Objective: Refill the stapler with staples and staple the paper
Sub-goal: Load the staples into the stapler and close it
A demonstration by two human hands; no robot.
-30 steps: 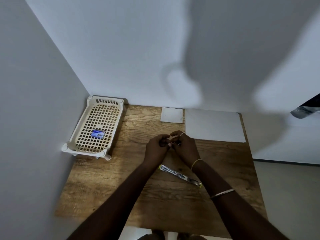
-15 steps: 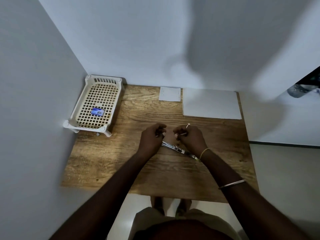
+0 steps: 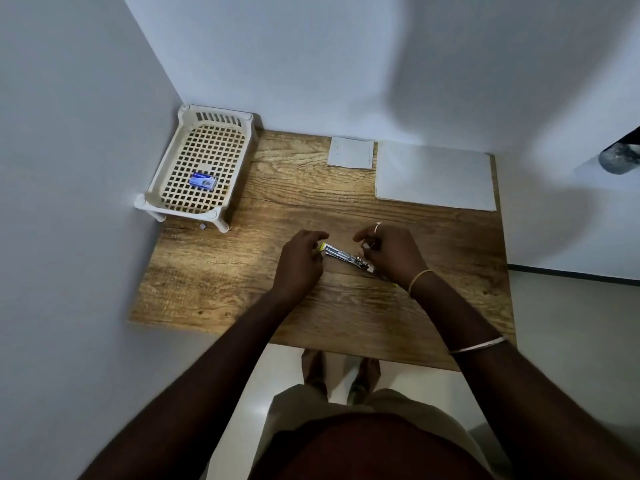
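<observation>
I see the stapler [image 3: 346,260] lying opened out flat near the middle of the wooden table [image 3: 214,278], running slantwise from upper left to lower right, its metal channel facing up and a yellow tip at the left end. My left hand [image 3: 300,258] sits at that left end, fingers loosely curled and touching or almost touching the yellow tip; I cannot tell whether they actually grip it. My right hand [image 3: 391,250] hovers over the right end of the stapler, thumb and forefinger pinched together on something small and pale; it is too small for me to say what it is. A ring shows on one finger and a thin bangle on the wrist.

At the far left corner of the table stands a cream plastic basket [image 3: 166,174] with a grid floor, and a small blue box [image 3: 203,180] lies inside it. A tiny grey bit [image 3: 202,226] lies on the table just in front of the basket. Along the far edge a small square of paper [image 3: 350,152] lies flat, and beside it, in the far right corner, a larger white sheet [image 3: 433,174].
</observation>
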